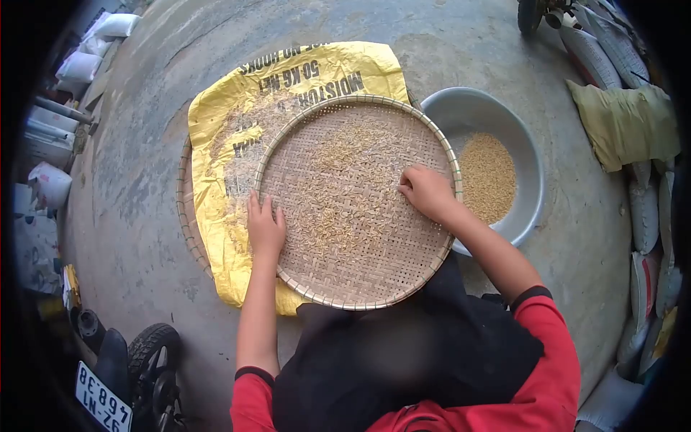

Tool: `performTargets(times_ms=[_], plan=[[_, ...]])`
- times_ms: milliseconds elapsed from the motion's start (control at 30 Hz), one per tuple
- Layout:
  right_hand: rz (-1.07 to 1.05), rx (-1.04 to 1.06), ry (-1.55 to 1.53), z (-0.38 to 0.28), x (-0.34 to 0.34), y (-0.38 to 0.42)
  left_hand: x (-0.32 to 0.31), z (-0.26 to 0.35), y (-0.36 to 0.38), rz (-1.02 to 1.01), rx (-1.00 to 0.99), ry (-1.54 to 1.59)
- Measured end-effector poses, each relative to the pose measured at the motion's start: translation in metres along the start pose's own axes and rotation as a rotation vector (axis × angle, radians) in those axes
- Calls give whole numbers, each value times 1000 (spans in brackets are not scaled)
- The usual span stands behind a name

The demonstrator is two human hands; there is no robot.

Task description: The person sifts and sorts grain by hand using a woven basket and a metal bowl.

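Observation:
A round woven bamboo winnowing tray (403, 266) lies over my lap, with unhusked rice grains (338, 209) scattered thinly across its weave. At the tray's left rim is my left hand (266, 229), its fingers laid over the edge and gripping it. Over the right part of the tray, my right hand (427, 191) has its thumb and fingers pinched together; whatever they hold is too small or hidden to make out. A metal basin (531, 180) stands right of the tray, holding a heap of similar grain (488, 176).
Under the tray's left side, a yellow printed sack (216, 216) carries husk debris (248, 137). Another woven tray's rim (188, 223) shows beneath it. Filled sacks (644, 209) line the right side. A motorbike (147, 367) stands at lower left, and a wheel (531, 14) at upper right.

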State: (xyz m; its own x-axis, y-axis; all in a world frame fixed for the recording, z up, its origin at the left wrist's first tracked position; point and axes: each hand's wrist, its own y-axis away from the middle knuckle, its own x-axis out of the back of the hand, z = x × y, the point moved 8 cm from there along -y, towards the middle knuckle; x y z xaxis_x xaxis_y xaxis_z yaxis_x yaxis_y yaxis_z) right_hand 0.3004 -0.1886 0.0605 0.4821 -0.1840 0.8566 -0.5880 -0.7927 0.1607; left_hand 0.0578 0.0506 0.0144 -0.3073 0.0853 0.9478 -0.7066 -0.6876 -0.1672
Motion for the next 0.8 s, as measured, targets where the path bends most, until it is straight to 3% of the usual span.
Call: performTargets(times_ms=[800], plan=[[-61, 89, 117, -2, 10, 6, -4, -2, 1, -6, 14, -33]])
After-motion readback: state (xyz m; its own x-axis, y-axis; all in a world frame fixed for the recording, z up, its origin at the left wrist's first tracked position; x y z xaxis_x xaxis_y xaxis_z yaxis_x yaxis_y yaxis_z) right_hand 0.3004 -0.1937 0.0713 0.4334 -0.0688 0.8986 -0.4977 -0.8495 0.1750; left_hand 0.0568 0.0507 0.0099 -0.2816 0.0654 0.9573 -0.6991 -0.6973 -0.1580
